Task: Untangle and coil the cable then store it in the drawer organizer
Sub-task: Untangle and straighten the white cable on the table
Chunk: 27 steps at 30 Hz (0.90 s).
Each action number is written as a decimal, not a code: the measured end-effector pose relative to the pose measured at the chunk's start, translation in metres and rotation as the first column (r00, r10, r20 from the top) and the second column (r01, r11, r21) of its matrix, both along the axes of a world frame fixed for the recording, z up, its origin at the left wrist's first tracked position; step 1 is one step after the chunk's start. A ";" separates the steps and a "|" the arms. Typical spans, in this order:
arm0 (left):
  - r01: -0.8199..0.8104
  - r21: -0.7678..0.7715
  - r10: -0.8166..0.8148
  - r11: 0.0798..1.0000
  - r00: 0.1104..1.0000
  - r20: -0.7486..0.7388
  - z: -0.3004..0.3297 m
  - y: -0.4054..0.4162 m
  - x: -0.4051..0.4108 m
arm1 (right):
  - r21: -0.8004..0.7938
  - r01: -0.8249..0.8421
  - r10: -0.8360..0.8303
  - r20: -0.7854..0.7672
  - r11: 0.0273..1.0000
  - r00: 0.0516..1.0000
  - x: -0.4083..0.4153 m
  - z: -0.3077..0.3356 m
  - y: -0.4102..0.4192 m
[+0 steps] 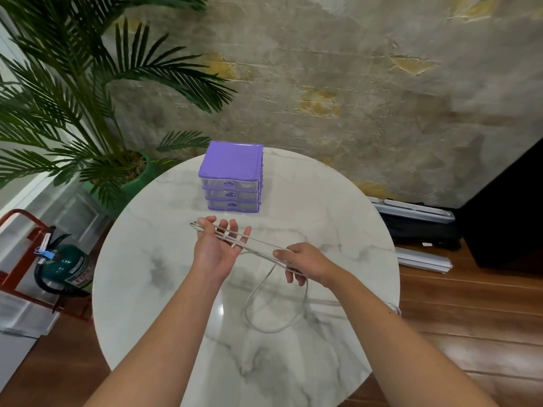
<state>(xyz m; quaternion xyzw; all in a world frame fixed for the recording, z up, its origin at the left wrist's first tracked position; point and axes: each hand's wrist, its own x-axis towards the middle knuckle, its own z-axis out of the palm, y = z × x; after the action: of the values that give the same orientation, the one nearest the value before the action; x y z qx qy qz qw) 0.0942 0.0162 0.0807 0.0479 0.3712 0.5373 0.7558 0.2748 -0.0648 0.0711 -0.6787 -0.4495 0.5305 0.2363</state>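
Head view: I hold the cable (266, 247) taut from frame centre toward lower right, draped across my spread left hand (219, 248), pinched by my right hand (305, 264), drawer organizer (232, 177) directly above.

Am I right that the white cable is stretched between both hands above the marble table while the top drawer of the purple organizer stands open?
Not quite: the head view shows all three drawers of the purple organizer closed. The rest holds: the white cable runs between the left hand and the right hand above the marble table.
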 end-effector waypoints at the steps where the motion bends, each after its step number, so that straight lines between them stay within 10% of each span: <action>1: -0.011 -0.003 0.011 1.000 1.000 0.002 0.000 0.000 0.000 | -0.039 -0.012 0.012 -0.005 0.999 1.000 0.004 -0.001 -0.002; 11: -0.060 -0.041 0.058 0.997 0.996 -0.061 -0.010 0.007 0.000 | 0.005 0.023 -0.023 0.046 1.000 0.999 0.023 -0.010 -0.010; 21: -0.175 -0.124 0.183 0.977 0.982 0.055 -0.015 0.014 -0.017 | -0.072 0.218 -0.147 0.537 0.973 0.831 0.067 -0.023 -0.039; 27: -0.119 -0.005 0.113 0.993 0.951 -0.287 -0.021 0.011 -0.019 | -0.009 0.283 -0.208 0.654 0.959 0.727 0.075 -0.028 -0.047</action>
<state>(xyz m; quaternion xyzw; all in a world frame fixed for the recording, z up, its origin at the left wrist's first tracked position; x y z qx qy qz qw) 0.0755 0.0267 0.0597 0.0946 0.4846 0.5640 0.6619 0.3501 -0.1114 0.0427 -0.8849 -0.3799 0.2512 0.0976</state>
